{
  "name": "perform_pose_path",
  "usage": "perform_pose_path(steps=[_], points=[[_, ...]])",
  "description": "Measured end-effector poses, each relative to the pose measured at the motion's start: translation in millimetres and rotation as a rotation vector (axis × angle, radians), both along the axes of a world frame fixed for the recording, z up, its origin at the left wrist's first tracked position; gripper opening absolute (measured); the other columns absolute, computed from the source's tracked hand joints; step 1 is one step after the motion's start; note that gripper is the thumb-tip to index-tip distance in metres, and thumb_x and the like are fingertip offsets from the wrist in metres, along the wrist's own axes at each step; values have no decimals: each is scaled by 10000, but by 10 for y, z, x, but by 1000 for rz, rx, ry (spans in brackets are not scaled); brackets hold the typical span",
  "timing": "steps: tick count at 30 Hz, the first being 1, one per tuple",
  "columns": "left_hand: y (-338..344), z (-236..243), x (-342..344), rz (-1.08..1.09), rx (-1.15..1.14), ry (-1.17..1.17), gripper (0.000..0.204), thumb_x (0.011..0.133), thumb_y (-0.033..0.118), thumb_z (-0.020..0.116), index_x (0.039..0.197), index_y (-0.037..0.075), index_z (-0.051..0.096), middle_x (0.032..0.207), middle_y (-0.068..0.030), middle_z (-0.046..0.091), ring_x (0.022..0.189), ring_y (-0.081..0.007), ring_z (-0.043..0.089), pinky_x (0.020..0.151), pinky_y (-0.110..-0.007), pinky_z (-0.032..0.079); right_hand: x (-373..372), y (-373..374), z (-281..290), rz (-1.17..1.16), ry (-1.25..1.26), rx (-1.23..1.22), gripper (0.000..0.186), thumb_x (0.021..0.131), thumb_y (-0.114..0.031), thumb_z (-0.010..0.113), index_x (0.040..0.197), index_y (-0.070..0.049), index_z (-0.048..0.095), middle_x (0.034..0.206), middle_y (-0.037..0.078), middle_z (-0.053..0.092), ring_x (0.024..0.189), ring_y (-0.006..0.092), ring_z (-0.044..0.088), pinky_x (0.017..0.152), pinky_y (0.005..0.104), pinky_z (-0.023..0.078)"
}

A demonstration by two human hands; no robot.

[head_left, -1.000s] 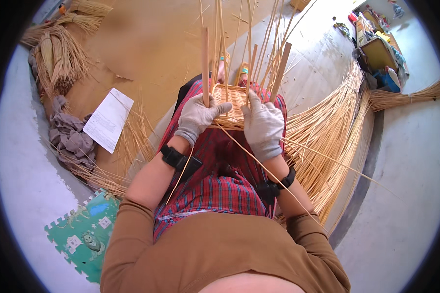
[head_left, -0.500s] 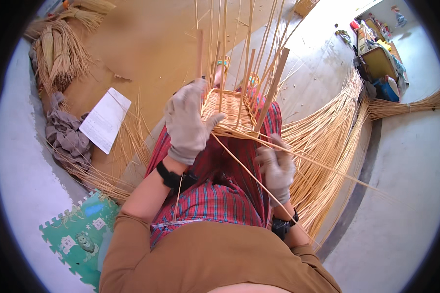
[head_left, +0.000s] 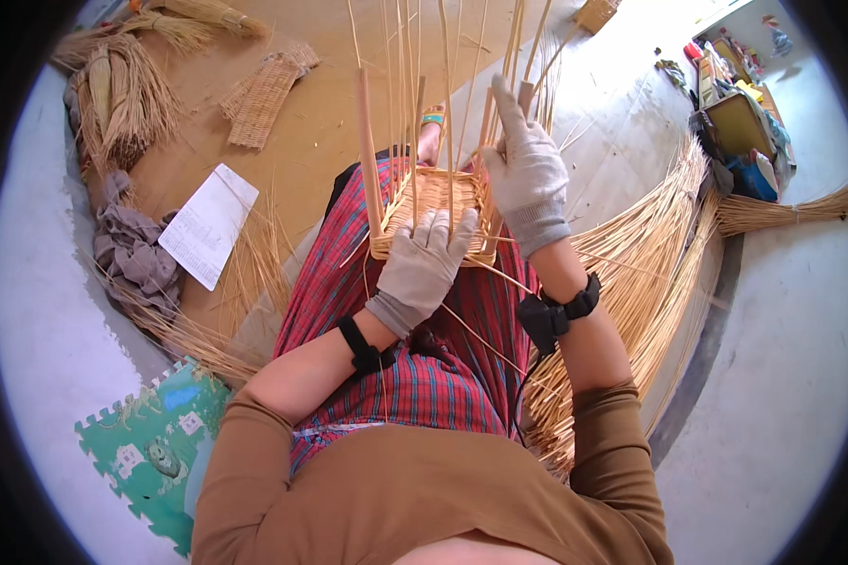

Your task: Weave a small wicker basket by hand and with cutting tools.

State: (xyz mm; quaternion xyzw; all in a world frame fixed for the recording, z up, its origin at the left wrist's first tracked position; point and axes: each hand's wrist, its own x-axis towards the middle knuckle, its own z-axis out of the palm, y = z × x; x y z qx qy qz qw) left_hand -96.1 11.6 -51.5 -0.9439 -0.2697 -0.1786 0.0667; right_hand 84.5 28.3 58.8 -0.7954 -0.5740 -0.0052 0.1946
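A shallow woven wicker basket (head_left: 435,188) sits on my lap over red plaid cloth (head_left: 330,235), with thin upright reeds and flat wooden stakes (head_left: 366,141) rising from its sides. My gloved left hand (head_left: 416,268) lies over the basket's near rim, fingers curled onto it, thumb hidden. My gloved right hand (head_left: 530,179) is raised beside the stakes at the basket's right, index finger stretched upward and thumb apart; its other fingers are partly hidden. Loose long reeds trail from the basket toward me.
Reed bundles lie at the upper left (head_left: 122,122) and right (head_left: 631,320). Also around me are a flat woven piece (head_left: 259,104), a white sheet (head_left: 207,226), grey cloth (head_left: 137,254), a green foam mat (head_left: 141,461), a small box (head_left: 594,13) and cluttered items (head_left: 740,132) by the wall.
My left hand has moved from the basket's left side down and right onto its near rim. My right hand has risen from below the basket's right corner to beside the upright stakes.
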Motion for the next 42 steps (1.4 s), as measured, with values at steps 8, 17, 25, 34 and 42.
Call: perform_pose_path(steps=[8, 17, 25, 34, 42], points=[[184, 295, 5, -40, -261, 52, 491, 930, 181, 587, 1417, 119, 580, 1101, -114, 683, 1059, -264, 668, 852, -413, 486, -187, -459, -16, 201, -5, 131, 887, 779, -236, 821, 1491, 70, 390, 1137, 272, 666, 1019, 439, 658, 971, 507, 495], [275, 357, -40, -33, -416, -7, 422, 943, 164, 597, 1354, 68, 612, 1101, -135, 710, 986, -316, 684, 868, -445, 520, 98, -698, -426, 451, -242, -67, 471, 845, -441, 751, 1083, -63, 598, 872, 83, 622, 847, 286, 630, 664, 414, 511], [104, -1, -30, -49, -306, -68, 460, 987, 256, 603, 1425, 120, 565, 1043, -55, 687, 921, -229, 671, 775, -402, 492, 178, -848, -463, 535, -285, -104, 448, 814, -444, 783, 973, -77, 581, 830, 80, 592, 740, 270, 601, 595, 410, 469], [176, 254, -92, -9, -416, -179, 511, 931, 309, 714, 1407, 167, 592, 1157, -88, 675, 966, -259, 685, 869, -405, 507, 155, -792, -386, 526, -231, -108, 333, 882, -348, 716, 982, -60, 583, 799, 100, 638, 720, 290, 643, 587, 420, 491], [257, 428, 314, -18, -947, -749, 338, 1034, 190, 637, 1354, 90, 598, 1060, -85, 690, 705, -180, 652, 618, -290, 526, 224, -735, -229, 552, -132, -233, 251, 900, -239, 682, 1020, -33, 604, 832, 118, 677, 736, 320, 672, 602, 432, 528]])
